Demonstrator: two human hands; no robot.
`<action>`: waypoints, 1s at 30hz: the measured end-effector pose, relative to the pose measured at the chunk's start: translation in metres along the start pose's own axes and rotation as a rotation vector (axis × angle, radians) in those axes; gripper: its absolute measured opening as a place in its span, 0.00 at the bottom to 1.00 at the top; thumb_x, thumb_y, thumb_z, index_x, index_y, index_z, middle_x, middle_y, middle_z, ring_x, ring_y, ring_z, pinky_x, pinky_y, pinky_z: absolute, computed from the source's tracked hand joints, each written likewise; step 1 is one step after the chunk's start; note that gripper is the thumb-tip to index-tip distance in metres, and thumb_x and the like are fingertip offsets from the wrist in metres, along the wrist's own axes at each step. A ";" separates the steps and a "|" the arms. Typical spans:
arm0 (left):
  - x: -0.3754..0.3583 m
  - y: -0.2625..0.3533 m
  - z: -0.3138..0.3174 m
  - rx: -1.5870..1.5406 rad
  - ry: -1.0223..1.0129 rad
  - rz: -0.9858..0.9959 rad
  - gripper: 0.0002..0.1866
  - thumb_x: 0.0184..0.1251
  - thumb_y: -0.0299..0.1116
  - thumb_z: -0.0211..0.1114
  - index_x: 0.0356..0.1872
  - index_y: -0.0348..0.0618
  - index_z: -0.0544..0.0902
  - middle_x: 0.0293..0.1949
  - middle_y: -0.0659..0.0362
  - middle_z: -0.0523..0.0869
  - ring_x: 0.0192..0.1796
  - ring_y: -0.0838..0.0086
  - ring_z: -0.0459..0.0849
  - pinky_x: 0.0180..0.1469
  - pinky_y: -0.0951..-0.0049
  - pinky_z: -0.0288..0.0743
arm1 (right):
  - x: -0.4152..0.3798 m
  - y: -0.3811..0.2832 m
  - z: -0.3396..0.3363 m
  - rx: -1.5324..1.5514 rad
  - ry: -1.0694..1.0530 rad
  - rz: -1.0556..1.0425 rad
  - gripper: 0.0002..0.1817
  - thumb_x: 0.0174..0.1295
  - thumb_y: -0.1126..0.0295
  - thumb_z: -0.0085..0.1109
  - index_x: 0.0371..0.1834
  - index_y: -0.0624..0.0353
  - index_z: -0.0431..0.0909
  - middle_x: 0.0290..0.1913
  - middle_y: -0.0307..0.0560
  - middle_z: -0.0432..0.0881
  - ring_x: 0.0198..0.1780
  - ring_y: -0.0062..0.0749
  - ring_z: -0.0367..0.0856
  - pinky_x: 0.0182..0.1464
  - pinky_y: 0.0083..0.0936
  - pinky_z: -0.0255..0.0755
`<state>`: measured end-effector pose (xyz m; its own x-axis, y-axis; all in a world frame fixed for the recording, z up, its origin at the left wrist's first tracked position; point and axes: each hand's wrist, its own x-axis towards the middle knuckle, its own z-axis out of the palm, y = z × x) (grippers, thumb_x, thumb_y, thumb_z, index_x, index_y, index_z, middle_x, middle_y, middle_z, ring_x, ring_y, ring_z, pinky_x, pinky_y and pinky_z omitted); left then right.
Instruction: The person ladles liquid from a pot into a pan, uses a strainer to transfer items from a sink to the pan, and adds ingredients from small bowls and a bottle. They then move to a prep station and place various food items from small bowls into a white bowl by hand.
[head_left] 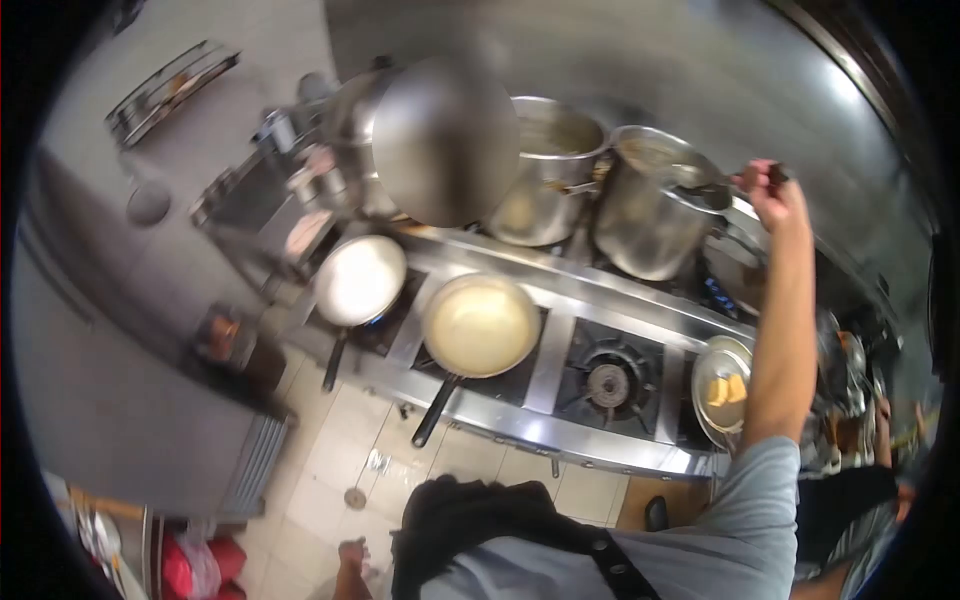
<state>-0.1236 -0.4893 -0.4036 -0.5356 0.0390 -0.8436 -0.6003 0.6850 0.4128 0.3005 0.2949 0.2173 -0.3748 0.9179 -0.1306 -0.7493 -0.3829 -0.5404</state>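
2 stock pots [545,170], 2 frying pans [480,325], 1 bare burner [607,380].

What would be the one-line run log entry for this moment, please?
right hand: grips ladle handle | ladle in right stockpot | left hand: not in view | front frying pan: pale liquid | middle burner: bare

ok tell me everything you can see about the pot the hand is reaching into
The pot is a tall, round, shiny metal stockpot with no lid, standing upright at the back of the stove, right of a similar pot. Some pale, blurred contents show inside. A ladle rests across its rim, its handle gripped by the right hand. The burner beneath is hidden.
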 end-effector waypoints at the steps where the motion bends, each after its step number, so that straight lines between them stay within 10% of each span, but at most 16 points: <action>1: 0.000 -0.008 -0.003 -0.020 0.018 0.033 0.10 0.58 0.35 0.62 0.29 0.38 0.79 0.23 0.55 0.80 0.20 0.67 0.77 0.18 0.65 0.69 | 0.002 -0.002 0.001 -0.038 -0.020 -0.007 0.36 0.57 0.82 0.47 0.62 0.78 0.34 0.30 0.50 0.70 0.25 0.30 0.74 0.21 0.19 0.70; 13: 0.024 -0.015 -0.015 -0.011 -0.029 -0.001 0.10 0.59 0.34 0.62 0.25 0.39 0.78 0.20 0.55 0.77 0.19 0.69 0.77 0.18 0.63 0.71 | -0.024 0.008 0.037 0.085 -0.089 -0.011 0.37 0.57 0.82 0.50 0.64 0.74 0.36 0.33 0.55 0.72 0.28 0.36 0.77 0.25 0.21 0.76; 17: 0.045 0.010 -0.032 0.333 -0.254 0.229 0.09 0.58 0.39 0.56 0.30 0.43 0.74 0.22 0.54 0.76 0.23 0.61 0.78 0.20 0.55 0.71 | -0.067 0.058 0.082 0.000 -0.100 -0.030 0.35 0.57 0.82 0.50 0.60 0.81 0.38 0.31 0.52 0.72 0.26 0.32 0.77 0.23 0.18 0.74; 22: 0.123 0.032 -0.101 1.231 -0.116 1.026 0.18 0.49 0.49 0.67 0.30 0.45 0.78 0.21 0.51 0.83 0.28 0.58 0.84 0.26 0.58 0.73 | -0.106 0.131 0.124 0.087 -0.148 0.006 0.33 0.57 0.81 0.51 0.58 0.83 0.40 0.31 0.54 0.73 0.25 0.32 0.78 0.21 0.18 0.74; 27: 0.141 0.097 -0.160 0.064 -0.110 0.116 0.13 0.63 0.43 0.61 0.31 0.42 0.77 0.21 0.58 0.77 0.19 0.71 0.74 0.15 0.67 0.67 | -0.146 0.229 0.144 0.182 -0.220 0.100 0.34 0.59 0.79 0.51 0.60 0.82 0.39 0.32 0.53 0.73 0.26 0.33 0.79 0.22 0.20 0.74; 30: 0.127 0.183 -0.168 0.026 -0.099 0.425 0.17 0.62 0.46 0.63 0.23 0.44 0.74 0.16 0.63 0.74 0.15 0.78 0.69 0.13 0.79 0.61 | -0.172 0.302 0.145 0.215 -0.244 0.100 0.34 0.60 0.79 0.50 0.61 0.82 0.39 0.32 0.52 0.73 0.27 0.34 0.79 0.21 0.20 0.74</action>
<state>-0.4019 -0.4812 -0.3772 -0.6718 0.3900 -0.6297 -0.3230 0.6108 0.7229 0.0596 0.0060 0.1972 -0.5523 0.8326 0.0424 -0.7903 -0.5068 -0.3443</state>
